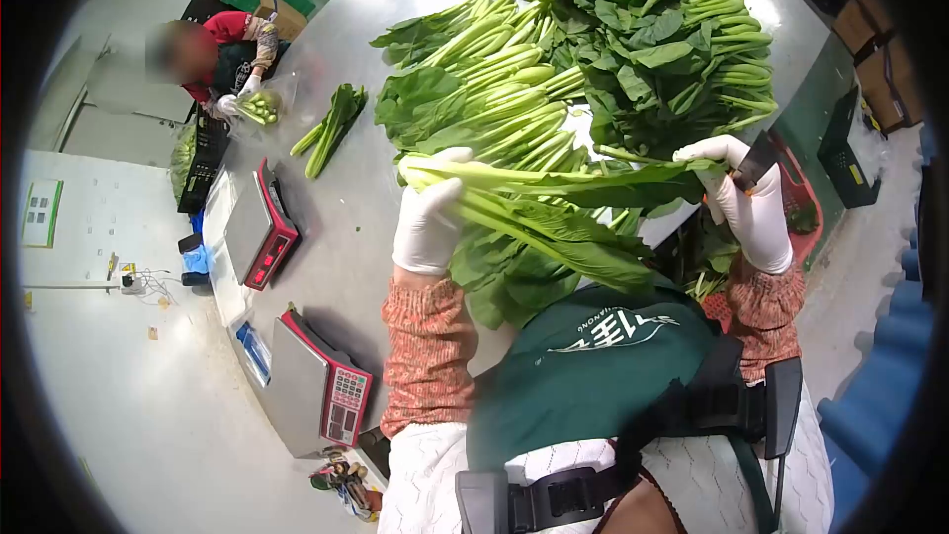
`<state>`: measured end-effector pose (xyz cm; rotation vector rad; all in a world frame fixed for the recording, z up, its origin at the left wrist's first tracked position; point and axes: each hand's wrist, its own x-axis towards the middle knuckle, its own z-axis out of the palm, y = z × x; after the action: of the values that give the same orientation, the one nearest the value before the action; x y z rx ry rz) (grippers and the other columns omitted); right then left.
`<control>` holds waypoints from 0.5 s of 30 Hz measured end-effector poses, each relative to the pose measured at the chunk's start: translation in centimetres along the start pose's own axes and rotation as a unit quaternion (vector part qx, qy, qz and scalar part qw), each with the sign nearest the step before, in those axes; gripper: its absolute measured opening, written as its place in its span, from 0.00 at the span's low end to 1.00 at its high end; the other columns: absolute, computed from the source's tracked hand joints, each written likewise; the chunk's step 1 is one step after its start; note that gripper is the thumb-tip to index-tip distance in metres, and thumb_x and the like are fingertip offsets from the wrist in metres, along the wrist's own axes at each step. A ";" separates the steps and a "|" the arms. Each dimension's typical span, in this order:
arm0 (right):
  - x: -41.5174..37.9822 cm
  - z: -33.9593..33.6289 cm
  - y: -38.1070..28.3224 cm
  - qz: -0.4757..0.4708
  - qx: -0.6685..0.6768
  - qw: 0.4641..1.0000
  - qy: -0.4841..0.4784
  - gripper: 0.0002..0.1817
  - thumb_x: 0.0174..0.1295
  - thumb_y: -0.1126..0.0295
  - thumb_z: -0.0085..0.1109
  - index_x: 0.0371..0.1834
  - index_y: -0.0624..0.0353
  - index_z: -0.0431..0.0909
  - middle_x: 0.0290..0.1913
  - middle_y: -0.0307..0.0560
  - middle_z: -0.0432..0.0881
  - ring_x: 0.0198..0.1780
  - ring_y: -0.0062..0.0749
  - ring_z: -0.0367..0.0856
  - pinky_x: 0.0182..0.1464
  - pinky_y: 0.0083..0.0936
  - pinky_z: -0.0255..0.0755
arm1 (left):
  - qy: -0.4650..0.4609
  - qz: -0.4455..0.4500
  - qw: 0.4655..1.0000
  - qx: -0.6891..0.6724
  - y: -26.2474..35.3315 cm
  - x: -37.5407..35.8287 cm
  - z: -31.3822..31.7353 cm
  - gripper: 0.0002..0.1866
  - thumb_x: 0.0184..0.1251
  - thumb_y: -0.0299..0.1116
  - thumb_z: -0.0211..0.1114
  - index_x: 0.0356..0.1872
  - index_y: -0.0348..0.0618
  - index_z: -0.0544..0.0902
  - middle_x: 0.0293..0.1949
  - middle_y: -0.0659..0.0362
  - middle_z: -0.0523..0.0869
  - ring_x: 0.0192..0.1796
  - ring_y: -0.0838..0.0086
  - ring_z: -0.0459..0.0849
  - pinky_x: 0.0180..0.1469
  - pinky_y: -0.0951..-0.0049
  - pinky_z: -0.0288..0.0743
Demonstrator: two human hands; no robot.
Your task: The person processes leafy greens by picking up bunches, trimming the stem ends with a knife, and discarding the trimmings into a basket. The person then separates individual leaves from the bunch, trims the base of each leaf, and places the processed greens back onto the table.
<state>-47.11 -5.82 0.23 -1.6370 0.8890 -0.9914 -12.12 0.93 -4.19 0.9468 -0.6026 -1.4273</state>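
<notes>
My left hand [428, 222], in a white glove, is closed round the pale stem end of a bunch of leafy greens [554, 227]. The stalks and leaves stretch to the right across my front. At their far end my right hand [736, 193], also gloved, pinches a leaf tip between its fingers, and a dark blade-like object [756, 160] shows at that hand. Behind the bunch, a big pile of greens [643, 40] lies in rows on the metal table [341, 49], stems and leaves overlapping.
Two red-edged scales [265, 227] stand at the left table edge. A small loose bunch [331, 129] lies nearer the middle. A co-worker [232, 49] at the back left holds a clear bag of greens [261, 107]. A red basket [799, 203] is on the right.
</notes>
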 end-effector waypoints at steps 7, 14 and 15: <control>0.4 -1.6 -1.1 0.026 0.075 0.995 -0.064 0.19 0.60 0.74 0.64 0.56 0.66 0.81 0.36 0.39 0.86 0.32 0.14 0.72 0.34 0.15 0.65 | -0.008 0.030 0.997 -0.075 0.6 0.0 -0.1 0.27 0.58 0.24 0.63 0.62 0.35 0.73 0.50 0.50 0.81 0.55 0.60 0.78 0.64 0.59 0.70; 3.3 5.1 1.9 0.074 0.048 0.981 -0.173 0.12 0.67 0.67 0.64 0.48 0.63 0.85 0.36 0.37 0.87 0.25 0.09 0.72 0.26 0.12 0.65 | -0.125 0.059 0.986 -0.093 -0.5 -0.4 3.4 0.25 0.54 0.21 0.61 0.57 0.38 0.74 0.49 0.53 0.78 0.57 0.59 0.74 0.64 0.57 0.68; 3.6 6.3 0.9 0.117 0.050 0.972 -0.197 0.13 0.66 0.65 0.65 0.47 0.63 0.86 0.33 0.35 0.85 0.27 0.10 0.73 0.28 0.13 0.67 | -0.121 0.066 0.988 -0.074 -0.7 -0.7 4.3 0.24 0.55 0.20 0.61 0.57 0.38 0.74 0.49 0.53 0.78 0.58 0.58 0.74 0.64 0.58 0.68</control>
<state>-40.06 -6.98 -1.10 -1.5302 0.7248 -0.5148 -16.15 0.87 -2.35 0.6094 -0.7135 -1.4569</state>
